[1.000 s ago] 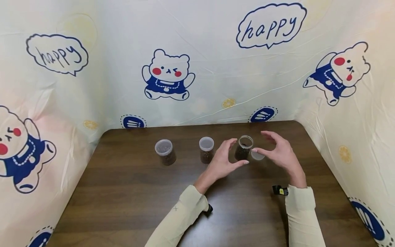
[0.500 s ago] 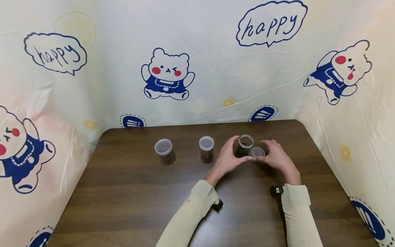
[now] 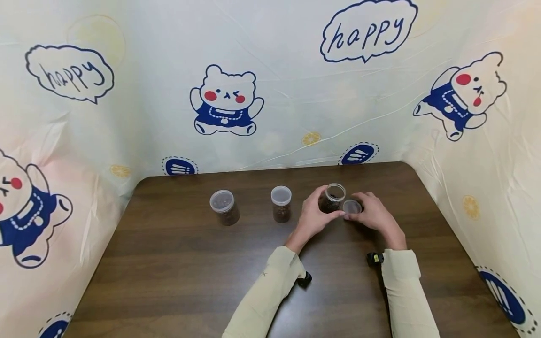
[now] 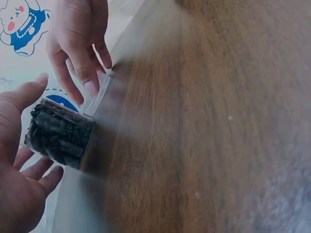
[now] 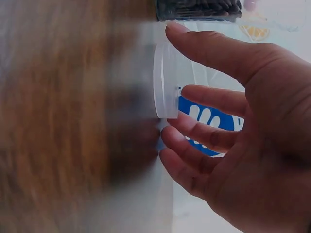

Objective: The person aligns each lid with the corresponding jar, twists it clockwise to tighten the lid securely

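Observation:
A clear open jar (image 3: 331,199) of small dark pieces stands upright on the table. My left hand (image 3: 313,214) curves around it from the left; in the left wrist view the thumb (image 4: 34,90) stays apart from the jar wall, and the fingers lie just beside it. To the jar's right, a translucent white lid (image 3: 351,207) lies flat on the table. My right hand (image 3: 376,213) arches over this lid. In the right wrist view the thumb is spread away from the lid (image 5: 165,82), with the fingertips close at its far side.
Two more jars with pale lids stand to the left, a near one (image 3: 281,204) and a farther one (image 3: 224,207), both holding brown contents. The brown wooden table (image 3: 190,281) ends at a printed cloth backdrop (image 3: 279,94) behind and at both sides.
My left hand has moved right and closed in around the open jar. My right hand has come down and left over the lid. The jar and lid stay in place; the view shifts slightly.

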Motion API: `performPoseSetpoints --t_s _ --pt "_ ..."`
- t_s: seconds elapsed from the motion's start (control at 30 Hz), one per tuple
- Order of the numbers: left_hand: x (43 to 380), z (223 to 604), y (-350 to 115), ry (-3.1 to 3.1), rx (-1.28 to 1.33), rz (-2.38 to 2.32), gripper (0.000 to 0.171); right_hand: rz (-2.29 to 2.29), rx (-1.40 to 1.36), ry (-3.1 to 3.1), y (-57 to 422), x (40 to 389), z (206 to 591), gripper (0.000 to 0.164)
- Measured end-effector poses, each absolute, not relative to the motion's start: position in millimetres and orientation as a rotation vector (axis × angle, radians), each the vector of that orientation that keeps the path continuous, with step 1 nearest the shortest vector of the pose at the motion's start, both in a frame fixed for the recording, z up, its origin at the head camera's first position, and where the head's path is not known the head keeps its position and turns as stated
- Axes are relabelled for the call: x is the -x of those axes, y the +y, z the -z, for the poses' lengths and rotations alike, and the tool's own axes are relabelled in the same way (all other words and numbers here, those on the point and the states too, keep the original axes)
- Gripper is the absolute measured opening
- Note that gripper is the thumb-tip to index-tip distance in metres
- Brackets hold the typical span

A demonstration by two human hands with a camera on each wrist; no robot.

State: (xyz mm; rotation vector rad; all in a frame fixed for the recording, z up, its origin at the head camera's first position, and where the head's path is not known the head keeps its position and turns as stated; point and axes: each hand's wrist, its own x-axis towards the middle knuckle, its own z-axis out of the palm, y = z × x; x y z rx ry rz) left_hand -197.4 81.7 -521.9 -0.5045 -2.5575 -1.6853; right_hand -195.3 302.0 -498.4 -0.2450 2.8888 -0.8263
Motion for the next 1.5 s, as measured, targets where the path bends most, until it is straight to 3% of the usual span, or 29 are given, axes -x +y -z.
performPoseSetpoints --t_s 0.87,1.5 --pt "199.0 517.3 77.0 -2.563 0.462 1.726 0.067 0.781 0.329 2.881 296.0 197.5 500.2 0.057" --pt "173.6 480.7 50.8 -2.615 0.566 1.646 0.071 0.739 0.429 2.873 275.7 176.5 448.0 0.054"
